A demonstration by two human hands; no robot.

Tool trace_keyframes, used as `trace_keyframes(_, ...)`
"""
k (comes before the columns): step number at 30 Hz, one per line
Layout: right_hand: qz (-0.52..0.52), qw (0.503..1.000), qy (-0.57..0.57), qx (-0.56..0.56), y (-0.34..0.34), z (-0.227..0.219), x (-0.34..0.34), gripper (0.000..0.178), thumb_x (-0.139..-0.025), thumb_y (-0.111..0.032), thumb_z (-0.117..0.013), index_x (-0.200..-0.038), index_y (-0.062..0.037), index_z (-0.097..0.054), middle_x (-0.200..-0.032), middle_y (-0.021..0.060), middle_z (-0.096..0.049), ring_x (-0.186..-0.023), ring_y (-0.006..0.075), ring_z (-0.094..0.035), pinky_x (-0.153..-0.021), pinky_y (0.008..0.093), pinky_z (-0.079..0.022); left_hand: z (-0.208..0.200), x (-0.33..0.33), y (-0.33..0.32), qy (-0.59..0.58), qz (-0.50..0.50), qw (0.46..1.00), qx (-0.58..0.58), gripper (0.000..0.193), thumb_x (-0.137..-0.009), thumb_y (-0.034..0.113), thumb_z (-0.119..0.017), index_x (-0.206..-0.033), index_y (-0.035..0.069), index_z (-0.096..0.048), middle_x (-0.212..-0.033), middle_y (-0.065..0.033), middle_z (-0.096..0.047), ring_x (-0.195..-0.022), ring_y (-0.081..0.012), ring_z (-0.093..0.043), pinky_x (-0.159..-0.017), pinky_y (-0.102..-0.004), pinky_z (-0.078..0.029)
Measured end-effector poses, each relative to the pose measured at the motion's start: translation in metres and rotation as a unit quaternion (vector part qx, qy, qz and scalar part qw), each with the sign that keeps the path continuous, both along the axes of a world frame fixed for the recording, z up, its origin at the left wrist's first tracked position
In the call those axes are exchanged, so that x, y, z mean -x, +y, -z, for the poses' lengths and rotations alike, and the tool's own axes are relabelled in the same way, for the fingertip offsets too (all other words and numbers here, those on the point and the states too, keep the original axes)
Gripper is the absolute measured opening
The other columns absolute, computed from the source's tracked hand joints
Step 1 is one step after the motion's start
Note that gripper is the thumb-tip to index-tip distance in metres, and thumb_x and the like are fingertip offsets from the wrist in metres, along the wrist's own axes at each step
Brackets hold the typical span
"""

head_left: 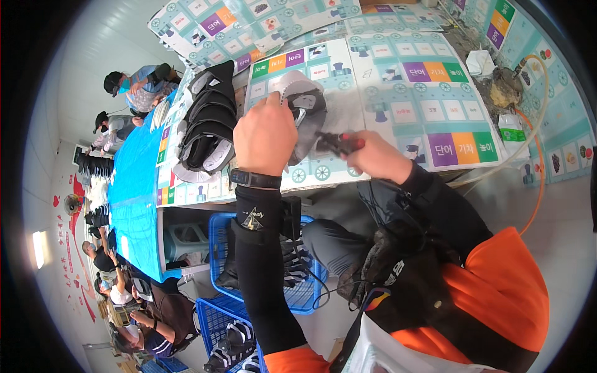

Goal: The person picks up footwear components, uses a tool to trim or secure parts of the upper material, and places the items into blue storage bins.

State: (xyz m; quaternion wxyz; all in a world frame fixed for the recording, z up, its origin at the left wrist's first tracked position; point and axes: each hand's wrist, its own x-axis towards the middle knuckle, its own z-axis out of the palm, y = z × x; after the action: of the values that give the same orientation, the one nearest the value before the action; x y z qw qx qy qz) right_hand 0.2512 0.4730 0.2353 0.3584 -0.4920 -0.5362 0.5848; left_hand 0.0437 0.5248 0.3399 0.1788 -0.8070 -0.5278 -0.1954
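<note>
On the patterned table (398, 133) before you, your left hand (264, 137) pinching the grey shoe upper (298, 99) by its edge, your right hand (376, 155) closed around small red-handled pliers (339, 144), below, blue crates (221, 233) holding dark shoe parts (233, 345).

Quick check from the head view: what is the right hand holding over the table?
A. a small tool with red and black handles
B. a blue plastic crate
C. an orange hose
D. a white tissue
A: the right hand closes around a small red-and-black-handled tool, its tip toward the grey and white shoe piece that the left hand steadies on the table.
</note>
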Motion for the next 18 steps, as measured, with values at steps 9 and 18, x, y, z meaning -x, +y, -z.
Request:
trace_keyframes(9, 0.08, 0.98, -0.101, -0.152, 0.005, 0.005, -0.002, 0.023, -0.086, -0.011, -0.06, -0.102, 0.0032, -0.068, -0.08, 0.0294, -0.065, -0.079, 0.0508, -0.062, -0.069, 0.0503, -0.048, -0.006, -0.002, -0.004, -0.003, -0.005, 1.0, 0.011, 0.02, -0.099, 0.024, -0.061, -0.096, 0.006, -0.069, -0.087, -0.0151, -0.074, -0.076, -0.0383, -0.073, -0.067, -0.0483, -0.059)
trace_keyframes(18, 0.116, 0.968, -0.145, -0.166, 0.005, 0.006, -0.016, 0.021, -0.088, -0.014, -0.061, -0.098, 0.0028, -0.067, -0.083, 0.0308, -0.065, -0.085, 0.0524, -0.062, -0.073, 0.0523, -0.048, 0.0, -0.008, -0.002, -0.041, 0.004, 0.999, 0.014, 0.023, -0.099, 0.025, -0.062, -0.094, 0.005, -0.069, -0.086, -0.0183, -0.072, -0.077, -0.0424, -0.071, -0.067, -0.051, -0.057)
